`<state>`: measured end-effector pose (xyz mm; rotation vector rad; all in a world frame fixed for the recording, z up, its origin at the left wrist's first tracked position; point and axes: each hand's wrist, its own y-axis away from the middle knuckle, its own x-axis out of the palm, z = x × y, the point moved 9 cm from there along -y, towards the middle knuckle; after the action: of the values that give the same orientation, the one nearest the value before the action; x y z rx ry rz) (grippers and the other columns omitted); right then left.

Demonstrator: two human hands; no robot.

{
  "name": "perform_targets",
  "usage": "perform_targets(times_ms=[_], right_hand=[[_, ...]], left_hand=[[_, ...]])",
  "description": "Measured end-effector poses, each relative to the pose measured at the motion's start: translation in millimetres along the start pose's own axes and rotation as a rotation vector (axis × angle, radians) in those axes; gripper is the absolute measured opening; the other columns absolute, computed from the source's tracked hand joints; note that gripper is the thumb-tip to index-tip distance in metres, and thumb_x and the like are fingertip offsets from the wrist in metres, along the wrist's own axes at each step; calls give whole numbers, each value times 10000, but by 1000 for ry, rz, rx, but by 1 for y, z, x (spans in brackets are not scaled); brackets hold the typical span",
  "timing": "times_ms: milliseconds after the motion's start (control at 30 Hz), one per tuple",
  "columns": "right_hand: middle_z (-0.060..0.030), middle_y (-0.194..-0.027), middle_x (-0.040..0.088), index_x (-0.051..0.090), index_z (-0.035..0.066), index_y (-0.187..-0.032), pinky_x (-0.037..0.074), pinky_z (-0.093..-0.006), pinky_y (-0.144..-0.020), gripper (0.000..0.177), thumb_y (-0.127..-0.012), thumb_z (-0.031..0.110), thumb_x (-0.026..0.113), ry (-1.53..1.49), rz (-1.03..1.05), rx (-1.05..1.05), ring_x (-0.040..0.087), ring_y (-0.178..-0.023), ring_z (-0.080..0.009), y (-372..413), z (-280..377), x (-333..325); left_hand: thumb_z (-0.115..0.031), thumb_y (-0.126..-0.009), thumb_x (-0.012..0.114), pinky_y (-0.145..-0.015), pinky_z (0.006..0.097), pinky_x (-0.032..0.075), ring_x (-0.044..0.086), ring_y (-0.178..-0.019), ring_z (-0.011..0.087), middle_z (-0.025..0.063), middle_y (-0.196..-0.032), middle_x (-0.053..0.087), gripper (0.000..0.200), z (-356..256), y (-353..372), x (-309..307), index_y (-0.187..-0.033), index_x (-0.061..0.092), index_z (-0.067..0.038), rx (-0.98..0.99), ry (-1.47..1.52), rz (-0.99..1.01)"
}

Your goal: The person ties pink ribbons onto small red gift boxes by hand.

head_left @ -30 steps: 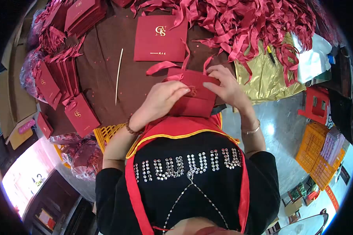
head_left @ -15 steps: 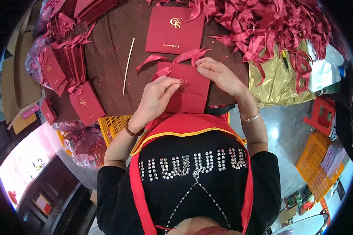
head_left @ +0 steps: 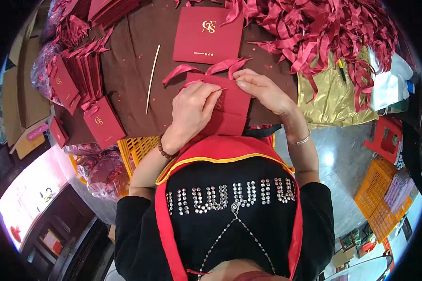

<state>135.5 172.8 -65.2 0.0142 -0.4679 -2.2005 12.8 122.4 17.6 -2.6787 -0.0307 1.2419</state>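
A red card pouch (head_left: 231, 100) with a gold logo lies at the table's near edge, in front of my apron. My left hand (head_left: 192, 105) is over its left part, thumb and forefinger pinched together on a thin tip that looks like ribbon. At the pouch's upper right corner, my right hand (head_left: 262, 89) pinches the red ribbon (head_left: 220, 66), whose loops stretch along the pouch's top edge. Part of the pouch and its logo are hidden under my left hand. Just beyond lies a larger red pouch (head_left: 208, 40) with a gold logo, flat on the brown cloth.
A thin white stick (head_left: 153, 79) lies left of the pouches. Finished-looking red pouches with ribbons (head_left: 104, 122) stand and lie at the left. Loose red ribbons (head_left: 314, 33) are heaped at the upper right, above a gold plastic sheet (head_left: 328, 100).
My left hand has moved slightly right and up across the pouch, its pinch now higher and covering more of the logo. My right hand has hardly moved.
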Motion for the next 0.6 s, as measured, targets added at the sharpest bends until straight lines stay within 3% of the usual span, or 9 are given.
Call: perform_targets(times_ms=[200, 267, 500, 567, 600], right_hand=[[-31, -1154, 488, 565, -33, -1069, 317, -246, -954, 277, -951, 206, 490, 0, 34, -51, 434, -1078, -103, 1, 2, 1], [-29, -1141, 488, 554, -32, -1083, 314, -240, -949, 281, -952, 208, 489, -67, 34, -8, 430, -1074, -99, 1, 3, 2], [-31, -1124, 501, 565, -33, -1067, 348, -236, -909, 267, -934, 194, 521, -12, -6, -5, 455, -1036, -100, 4, 2, 0], [-49, -1126, 516, 573, -36, -1054, 375, -242, -878, 253, -904, 167, 565, 296, -79, -145, 477, -1025, -110, 8, 13, -5], [-49, -1126, 516, 573, -36, -1054, 375, -242, -878, 253, -904, 167, 565, 296, -78, -145, 477, -1025, -110, 8, 12, -5]], left_hand=[[-99, -803, 634, -624, 364, 474, 601, -725, 285, 102, -809, 610, 62, -3, -3, -11, -849, 625, -59, -14, -2, -63], [-79, -798, 634, -647, 358, 480, 607, -763, 281, 101, -906, 622, 57, -16, -6, -21, -845, 618, -51, 91, -13, -177], [-85, -797, 627, -664, 350, 480, 607, -759, 272, 86, -944, 625, 62, -7, -8, -10, -845, 605, -54, 63, -38, -95], [-36, -807, 617, -702, 346, 497, 619, -801, 314, 142, -926, 621, 68, -3, -9, -6, -868, 605, -7, -8, -22, -2], [-36, -807, 617, -702, 346, 497, 619, -801, 314, 142, -926, 621, 68, -1, -9, -4, -868, 605, -7, -9, -22, -2]])
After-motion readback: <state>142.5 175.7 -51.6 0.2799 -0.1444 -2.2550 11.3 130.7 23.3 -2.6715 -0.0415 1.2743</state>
